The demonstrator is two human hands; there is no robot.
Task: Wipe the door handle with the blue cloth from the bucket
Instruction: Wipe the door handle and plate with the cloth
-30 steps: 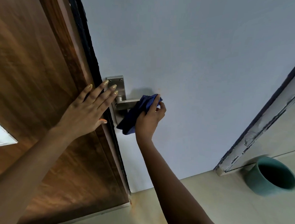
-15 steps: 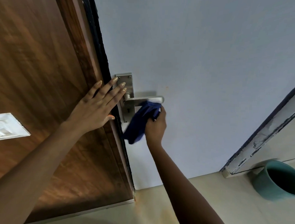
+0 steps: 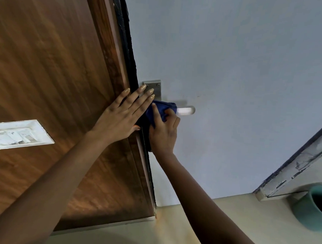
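Note:
A metal lever door handle sticks out to the right from its backplate on the pale grey door. My right hand grips the dark blue cloth, wrapped around the inner part of the lever near the backplate; only the lever's tip shows. My left hand lies flat with fingers spread against the door's edge and the wooden frame, its fingertips touching the backplate. The teal bucket stands on the floor at the lower right.
A brown wooden panel fills the left, with a white switch plate on it. A chipped white door frame runs along the right. The floor is beige tile.
My right hand has slid the cloth left along the lever, from its tip toward the backplate, baring the lever's end. My left hand stays flat. The view has shifted right.

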